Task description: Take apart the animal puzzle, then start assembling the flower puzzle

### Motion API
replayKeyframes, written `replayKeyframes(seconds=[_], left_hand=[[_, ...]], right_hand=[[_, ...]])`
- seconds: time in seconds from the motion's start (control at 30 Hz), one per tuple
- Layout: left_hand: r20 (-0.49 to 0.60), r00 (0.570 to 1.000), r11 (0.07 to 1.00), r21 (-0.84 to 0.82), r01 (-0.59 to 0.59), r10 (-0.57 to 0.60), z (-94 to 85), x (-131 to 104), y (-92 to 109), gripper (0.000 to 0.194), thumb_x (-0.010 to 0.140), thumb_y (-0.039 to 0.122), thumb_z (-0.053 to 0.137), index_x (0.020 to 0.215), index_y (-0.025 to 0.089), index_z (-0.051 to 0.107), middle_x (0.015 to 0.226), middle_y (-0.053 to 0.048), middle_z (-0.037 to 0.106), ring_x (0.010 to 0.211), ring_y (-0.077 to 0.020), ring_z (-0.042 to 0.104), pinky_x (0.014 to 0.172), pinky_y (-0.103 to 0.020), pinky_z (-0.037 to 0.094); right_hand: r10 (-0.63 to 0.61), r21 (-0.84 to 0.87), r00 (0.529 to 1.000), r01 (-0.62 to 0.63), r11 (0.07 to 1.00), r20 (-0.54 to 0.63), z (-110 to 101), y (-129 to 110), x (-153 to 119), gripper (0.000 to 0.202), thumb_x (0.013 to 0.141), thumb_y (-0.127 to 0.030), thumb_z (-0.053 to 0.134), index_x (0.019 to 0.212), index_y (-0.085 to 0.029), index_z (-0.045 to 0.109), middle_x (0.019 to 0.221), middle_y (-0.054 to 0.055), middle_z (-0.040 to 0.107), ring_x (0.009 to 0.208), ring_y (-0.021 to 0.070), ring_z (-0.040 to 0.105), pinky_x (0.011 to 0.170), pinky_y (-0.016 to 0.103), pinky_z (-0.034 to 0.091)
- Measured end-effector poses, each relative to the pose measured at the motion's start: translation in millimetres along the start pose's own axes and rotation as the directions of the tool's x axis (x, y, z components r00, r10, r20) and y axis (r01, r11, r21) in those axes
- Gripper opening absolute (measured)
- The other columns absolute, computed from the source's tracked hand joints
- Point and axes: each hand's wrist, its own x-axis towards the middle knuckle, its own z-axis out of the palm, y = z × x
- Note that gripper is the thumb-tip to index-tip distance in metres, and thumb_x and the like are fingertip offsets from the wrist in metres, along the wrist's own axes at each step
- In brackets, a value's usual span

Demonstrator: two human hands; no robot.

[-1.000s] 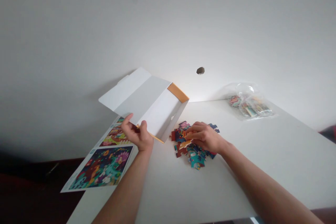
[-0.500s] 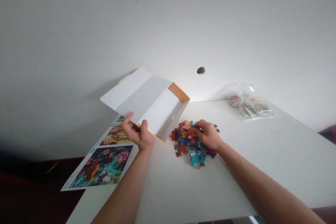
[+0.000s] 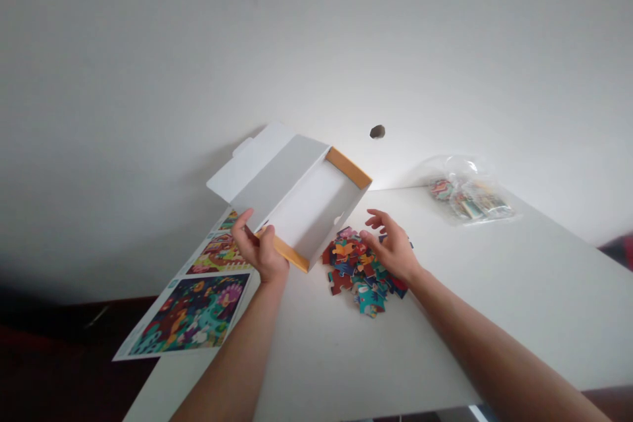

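My left hand grips the near left corner of a box, with the thumb on its orange edge. The box is tilted above the table, its white and grey lid folded back to the left, and no pieces show inside. My right hand is over the right side of a heap of colourful puzzle pieces, its fingers apart and nothing between them. The heap lies on the white table just right of the box's lower corner.
A printed picture sheet lies at the table's left edge, partly overhanging. Toward the back right a clear plastic bag holds more pieces. Behind the table stands a pale wall with a small hole.
The box has shifted right and tips more toward me, showing more of its inside. My right hand's fingers have spread and lifted off the heap, where they were closed together.
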Motion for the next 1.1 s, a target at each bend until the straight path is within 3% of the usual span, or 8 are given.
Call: replayKeyframes(seconds=[0.13,0.27,0.4,0.47,0.6,0.7,0.93,1.1], left_hand=[[0.067,0.997,0.995,-0.081,0.051,-0.046,4.3,-5,2,0.051,0.074,0.030,0.059,0.124,0.024,0.050,0.113,-0.006,0.054,0.099,-0.0226,0.056,0.086,-0.035,0.045],[0.127,0.989,0.990,-0.107,0.089,-0.075,7.0,-8,5,0.063,0.075,0.035,0.062,0.135,0.026,0.044,0.125,-0.009,0.055,0.109,-0.0263,0.057,0.091,-0.037,0.046],[0.128,0.987,0.976,-0.181,0.120,-0.098,8.4,-8,6,0.069,0.076,0.035,0.065,0.139,0.029,0.039,0.140,-0.009,0.048,0.119,-0.0254,0.055,0.097,-0.036,0.045],[0.148,0.983,0.968,-0.212,0.137,-0.107,8.7,-9,6,0.067,0.077,0.037,0.066,0.138,0.029,0.042,0.139,-0.009,0.051,0.118,-0.0245,0.056,0.098,-0.035,0.045],[0.227,0.961,0.949,-0.233,0.213,-0.159,8.9,-12,5,0.056,0.079,0.044,0.065,0.130,0.025,0.052,0.115,-0.008,0.065,0.098,-0.0221,0.064,0.086,-0.034,0.051],[0.226,0.955,0.936,-0.253,0.247,-0.191,9.8,-14,3,0.049,0.080,0.047,0.065,0.122,0.024,0.058,0.106,-0.006,0.067,0.092,-0.0206,0.065,0.080,-0.031,0.052],[0.197,0.963,0.923,-0.301,0.238,-0.184,13.2,-15,1,0.046,0.083,0.054,0.059,0.116,0.021,0.062,0.105,-0.007,0.067,0.097,-0.0216,0.065,0.084,-0.032,0.052],[0.310,0.922,0.884,-0.326,0.334,-0.234,13.0,-18,0,0.047,0.080,0.052,0.062,0.116,0.022,0.061,0.108,-0.008,0.068,0.105,-0.0239,0.064,0.090,-0.035,0.051]], right_hand=[[0.084,0.287,0.995,-0.098,0.953,0.060,4,-1,-1,0.063,0.087,-0.051,0.059,0.139,-0.025,0.034,0.117,0.010,0.062,0.089,0.0199,0.061,0.072,0.035,0.053],[0.080,0.490,0.989,-0.130,0.862,0.122,7,-7,-3,0.058,0.086,-0.054,0.060,0.132,-0.027,0.037,0.112,0.009,0.066,0.083,0.0187,0.064,0.070,0.033,0.054],[0.034,0.624,0.988,-0.122,0.772,0.151,6,-14,-4,0.064,0.083,-0.056,0.064,0.133,-0.029,0.035,0.112,0.009,0.066,0.092,0.0226,0.066,0.077,0.038,0.055],[0.037,0.647,0.988,-0.125,0.752,0.147,5,-16,-4,0.065,0.081,-0.055,0.066,0.132,-0.028,0.036,0.112,0.008,0.066,0.093,0.0233,0.066,0.079,0.040,0.055],[0.107,0.650,0.985,-0.169,0.741,0.133,5,-14,-4,0.059,0.082,-0.051,0.066,0.129,-0.028,0.039,0.110,0.008,0.068,0.086,0.0225,0.067,0.071,0.037,0.056],[0.136,0.675,0.983,-0.181,0.715,0.120,6,-14,-4,0.053,0.081,-0.048,0.067,0.124,-0.028,0.041,0.108,0.007,0.068,0.083,0.0218,0.067,0.068,0.036,0.056],[0.152,0.717,0.986,-0.157,0.679,0.071,9,-12,-2,0.047,0.078,-0.046,0.069,0.114,-0.026,0.045,0.105,0.006,0.069,0.096,0.0253,0.067,0.085,0.045,0.055],[0.216,0.766,0.976,-0.163,0.622,0.033,10,-3,-1,0.044,0.079,-0.041,0.067,0.113,-0.026,0.045,0.103,0.006,0.070,0.092,0.0255,0.069,0.080,0.045,0.057]])
